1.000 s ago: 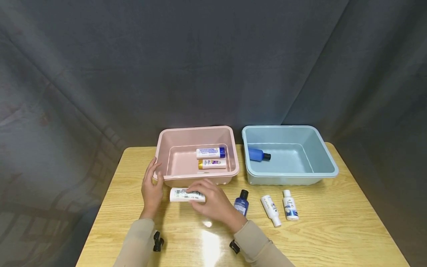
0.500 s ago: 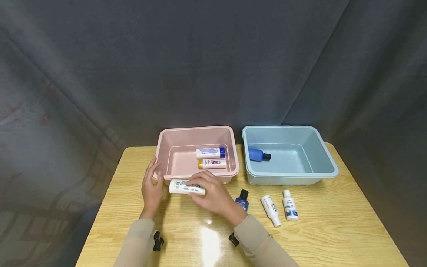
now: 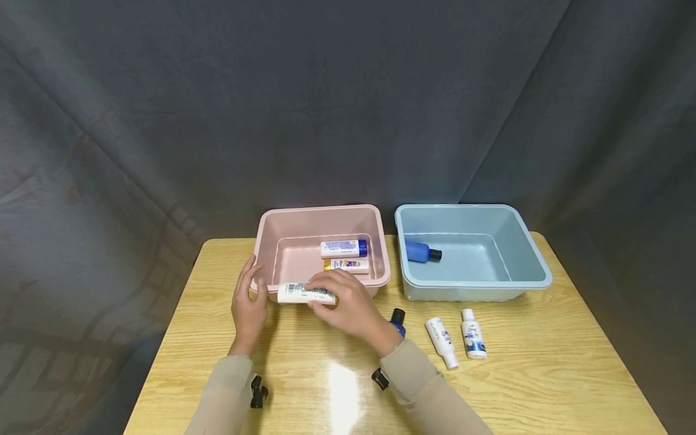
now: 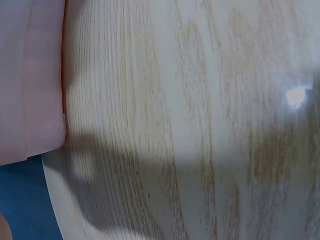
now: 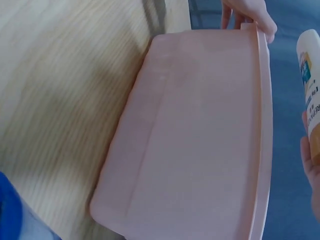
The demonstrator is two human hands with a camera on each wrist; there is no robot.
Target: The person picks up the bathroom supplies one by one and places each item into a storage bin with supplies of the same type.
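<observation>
My right hand (image 3: 352, 307) grips a white bottle (image 3: 296, 293) with a barcode label, held sideways at the front rim of a pink bin (image 3: 319, 210). In the right wrist view the bottle (image 5: 310, 72) shows an orange-brown end near the fingers. My left hand (image 3: 249, 313) holds the bin's front left corner, thumb in front and fingers along the side. Inside the pink bin lie a white bottle with a blue cap (image 3: 344, 249) and a white bottle with a gold cap (image 3: 348, 266), partly hidden at its lower edge.
To the right stands a light blue bin (image 3: 473, 284) with a blue, black-capped bottle (image 3: 418, 252) inside. On the table (image 3: 544, 362) in front are a dark blue bottle (image 3: 399, 321), partly behind my right hand, and two white bottles (image 3: 441, 342) (image 3: 473, 336). Grey curtain surrounds the table.
My right hand has raised the white bottle from in front of the pink bin to its front rim. The left hand has stayed at the bin's corner.
</observation>
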